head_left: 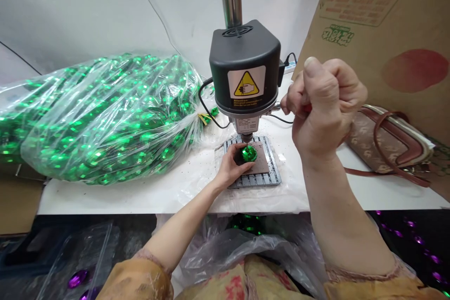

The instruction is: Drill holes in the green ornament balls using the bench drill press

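Two bare hands in my feed, one low, one raised. Left hand (230, 166), centre of frame, has its thumb and forefinger curved about a green faceted ball (249, 153), pinching it from opposite sides. Ball sits on a brown square pad (262, 164), itself on the slotted base plate (274, 180) of a small drill press (245, 63). My reading: the fingers steady a round thing that would otherwise roll, and the pad spares the metal beneath. Ball lies right under the chuck (247, 137); I can't tell from this angle whether anything touches it.

Right hand (325, 108), right of centre, is curled into a fist at the metal lever (276, 107); a speck of red shows between the fingers, the grip itself mostly hidden. Held high and off to the side, I judge, for leverage, well apart from the ball.

Warning label (247, 82) faces the wearer, sensibly so. Clear bag (116, 117) of green beads lies at left on the white counter (116, 199), likely there to leave the plate accessible. Handbag (378, 140) at right, leaning near a cardboard box (365, 33).
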The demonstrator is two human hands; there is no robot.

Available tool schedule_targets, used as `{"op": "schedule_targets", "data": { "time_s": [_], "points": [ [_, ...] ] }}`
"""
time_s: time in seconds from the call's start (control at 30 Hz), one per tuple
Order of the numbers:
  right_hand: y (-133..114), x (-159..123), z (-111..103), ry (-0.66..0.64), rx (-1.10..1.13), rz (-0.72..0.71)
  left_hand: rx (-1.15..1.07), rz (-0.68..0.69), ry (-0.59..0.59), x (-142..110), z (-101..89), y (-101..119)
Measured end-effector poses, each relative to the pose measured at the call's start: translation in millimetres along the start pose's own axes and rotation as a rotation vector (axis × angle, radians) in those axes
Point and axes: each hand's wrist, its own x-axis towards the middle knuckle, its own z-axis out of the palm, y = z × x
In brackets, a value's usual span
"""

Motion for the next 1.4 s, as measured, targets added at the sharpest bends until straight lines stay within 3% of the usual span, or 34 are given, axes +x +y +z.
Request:
{"op": "schedule_targets", "data": {
  "time_s": [0.8,1.03,1.4],
  "points": [
    [13.8,-34.9,-12.8,0.021,-0.025,-0.192,-0.013,-0.003,0.004,-1.4,-0.8,-8.3],
    [23.1,-39.6,-17.3,0.005,-0.019,-0.331,-0.004,-0.009,-0.011,-1.1,-1.0,-8.9],
    [25.8,-45.9,-23.9,-0.028,-0.031,-0.312,0.044,0.003,-0.022,-0.7,-1.0,-12.0]
  ]
}}
